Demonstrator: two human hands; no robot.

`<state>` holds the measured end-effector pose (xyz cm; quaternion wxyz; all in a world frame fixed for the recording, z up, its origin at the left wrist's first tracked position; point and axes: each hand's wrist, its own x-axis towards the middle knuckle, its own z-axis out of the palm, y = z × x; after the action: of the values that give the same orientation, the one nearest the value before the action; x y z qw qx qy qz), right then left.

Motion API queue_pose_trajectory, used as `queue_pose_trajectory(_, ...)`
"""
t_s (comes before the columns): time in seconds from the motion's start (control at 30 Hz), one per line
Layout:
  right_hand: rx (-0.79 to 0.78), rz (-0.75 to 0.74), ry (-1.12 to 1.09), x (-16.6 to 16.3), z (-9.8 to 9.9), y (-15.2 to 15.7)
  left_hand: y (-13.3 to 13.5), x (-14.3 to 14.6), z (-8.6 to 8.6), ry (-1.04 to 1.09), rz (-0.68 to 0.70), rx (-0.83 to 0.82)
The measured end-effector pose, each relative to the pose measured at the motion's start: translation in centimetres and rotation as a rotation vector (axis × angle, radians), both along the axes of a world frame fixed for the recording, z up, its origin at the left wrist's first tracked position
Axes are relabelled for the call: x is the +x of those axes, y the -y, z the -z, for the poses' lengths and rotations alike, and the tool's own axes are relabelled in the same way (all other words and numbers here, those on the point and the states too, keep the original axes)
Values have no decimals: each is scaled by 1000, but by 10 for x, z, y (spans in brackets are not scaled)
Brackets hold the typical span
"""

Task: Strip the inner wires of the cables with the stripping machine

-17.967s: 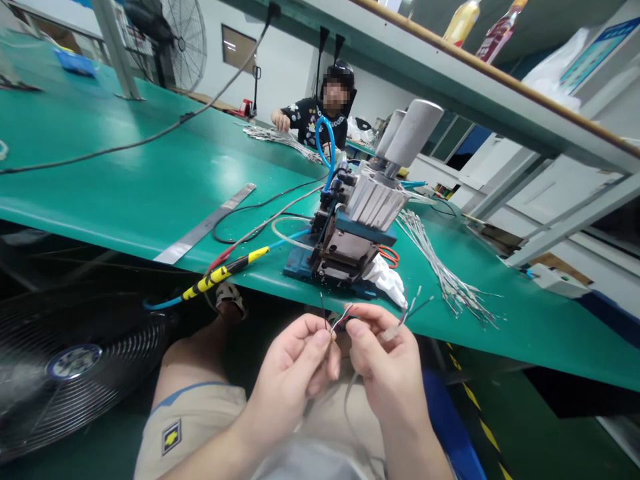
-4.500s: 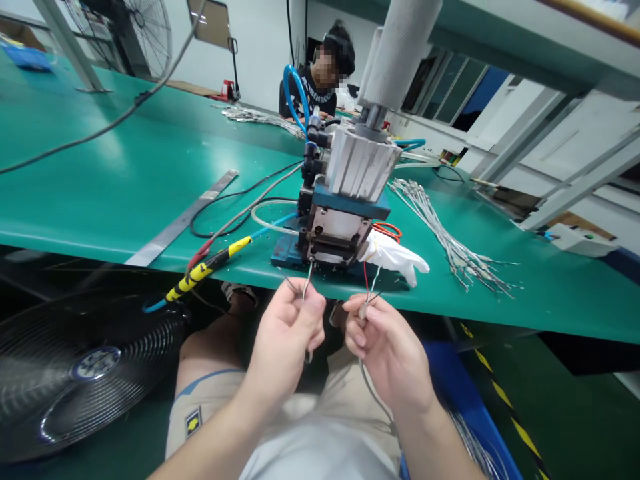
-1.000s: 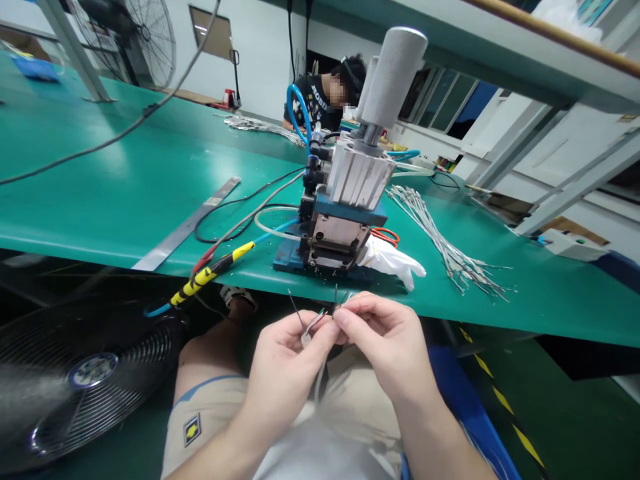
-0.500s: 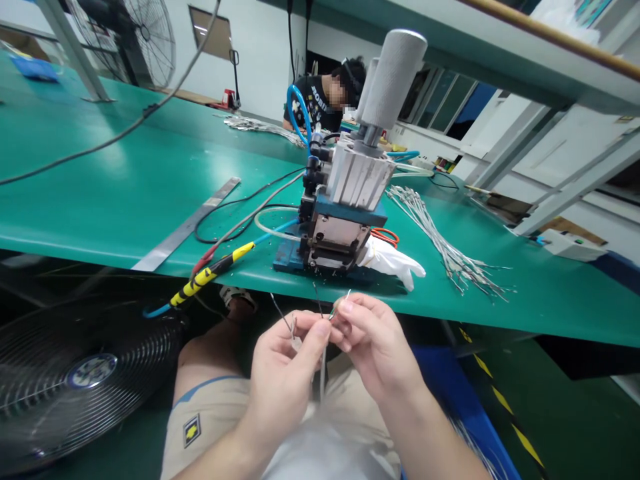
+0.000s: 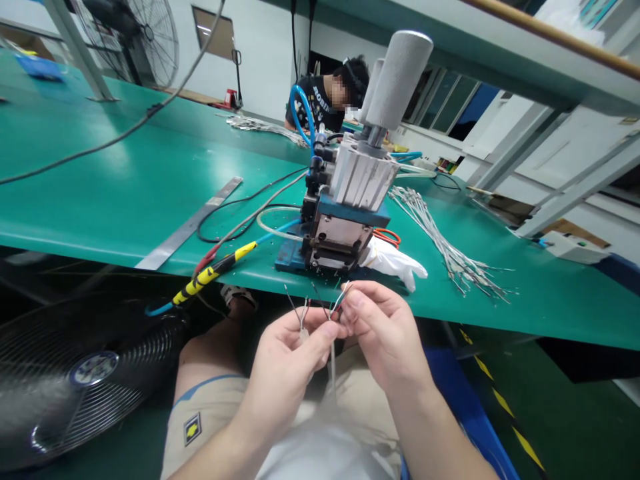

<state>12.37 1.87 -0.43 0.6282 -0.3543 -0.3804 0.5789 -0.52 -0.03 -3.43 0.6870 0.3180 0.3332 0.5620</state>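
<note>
My left hand [image 5: 290, 357] and my right hand [image 5: 383, 330] meet in front of my lap, just below the green bench edge. Both pinch the split end of a thin grey cable [image 5: 332, 360], whose fine inner wires, one red, fan upward between the fingertips. The cable's grey length drops down toward my lap. Straight ahead on the bench stands a small pneumatic wire machine [image 5: 345, 220] with a ribbed cylinder on top, its front jaws a short way above my fingers.
A bundle of grey cables [image 5: 445, 250] lies right of the machine, a white glove [image 5: 395, 261] beside it. A metal ruler [image 5: 193, 223] and hoses with yellow-black tape [image 5: 215, 272] lie left. A floor fan [image 5: 60, 373] stands lower left. Another person [image 5: 330, 97] works farther along the bench.
My hands have risen slightly toward the machine. The right fingers have shifted along the wire ends, which now fan out more between both hands.
</note>
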Motion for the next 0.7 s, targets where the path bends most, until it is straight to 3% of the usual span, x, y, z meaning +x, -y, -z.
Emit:
queue_pose_trajectory(0.17,-23,-94,76,3,2,2,-1,1,0,-21,7,13)
queue_pose_trajectory(0.43,98,-35,290,6,-2,8,-1,4,0,-21,-41,-7)
queue_pose_trajectory(0.6,103,10,262,2,0,9,-1,4,1,41,-55,-4)
queue_pose_trajectory(0.7,32,-27,150,0,1,8,-1,1,2,15,18,39)
